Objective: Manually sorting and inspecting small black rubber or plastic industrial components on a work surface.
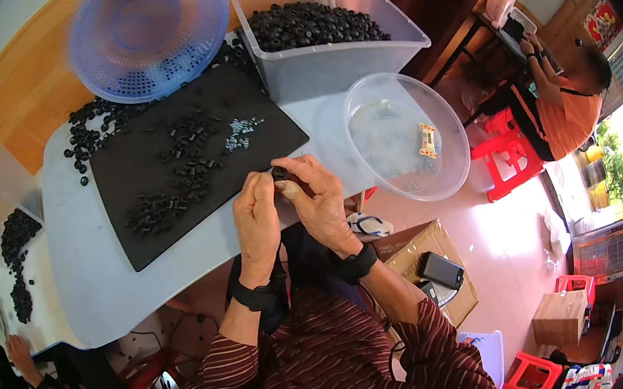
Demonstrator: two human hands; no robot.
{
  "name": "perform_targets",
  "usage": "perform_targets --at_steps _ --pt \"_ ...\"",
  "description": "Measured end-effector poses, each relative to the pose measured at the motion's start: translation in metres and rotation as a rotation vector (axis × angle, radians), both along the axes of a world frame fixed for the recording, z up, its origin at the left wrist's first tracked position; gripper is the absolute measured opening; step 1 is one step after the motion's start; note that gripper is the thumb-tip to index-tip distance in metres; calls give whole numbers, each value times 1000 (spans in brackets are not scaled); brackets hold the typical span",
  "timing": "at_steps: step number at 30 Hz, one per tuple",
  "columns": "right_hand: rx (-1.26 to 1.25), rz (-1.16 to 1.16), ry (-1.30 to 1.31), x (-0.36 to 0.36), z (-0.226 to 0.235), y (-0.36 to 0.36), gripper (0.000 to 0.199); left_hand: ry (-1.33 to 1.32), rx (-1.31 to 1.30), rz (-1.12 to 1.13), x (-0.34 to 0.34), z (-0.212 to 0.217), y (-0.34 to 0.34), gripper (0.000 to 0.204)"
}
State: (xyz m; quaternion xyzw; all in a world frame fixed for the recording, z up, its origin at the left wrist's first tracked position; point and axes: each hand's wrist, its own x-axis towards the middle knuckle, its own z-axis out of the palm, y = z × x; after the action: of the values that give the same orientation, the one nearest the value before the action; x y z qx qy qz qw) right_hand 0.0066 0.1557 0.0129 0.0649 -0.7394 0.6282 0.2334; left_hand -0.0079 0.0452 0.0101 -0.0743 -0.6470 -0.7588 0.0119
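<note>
My left hand (257,221) and my right hand (315,198) meet over the near edge of a black mat. Between their fingertips they pinch a small round black part (279,173) with a hole in it. Small black cylindrical pieces (193,163) lie in loose heaps on the black mat (115,169). Beside them is a little cluster of tiny pale-blue pieces (242,133). More round black parts (86,130) are scattered beyond the mat's far left edge. Fingers hide part of the piece being held.
A tilted blue plastic basket (149,35) and a clear bin (342,64) heaped with black parts stand behind the mat. At right, a clear round basin (413,185) holds a wrapped packet. Other people sit at far right and lower left. A phone (441,270) lies on a cardboard box (464,304).
</note>
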Motion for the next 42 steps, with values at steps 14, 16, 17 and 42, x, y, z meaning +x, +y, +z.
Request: perform_targets --at_steps 14,16,17,42 --pt "-17 38 94 -26 99 -16 27 79 194 84 19 14 -32 18" --pt "80 -71 208 -66 127 7 27 85 172 94 23 23 -33 18" --pt "202 -149 113 -78 146 16 31 66 179 78 24 25 -35 18" --pt "207 -78 -64 -1 -4 1 15 255 270 232 -24 86 -132 21"
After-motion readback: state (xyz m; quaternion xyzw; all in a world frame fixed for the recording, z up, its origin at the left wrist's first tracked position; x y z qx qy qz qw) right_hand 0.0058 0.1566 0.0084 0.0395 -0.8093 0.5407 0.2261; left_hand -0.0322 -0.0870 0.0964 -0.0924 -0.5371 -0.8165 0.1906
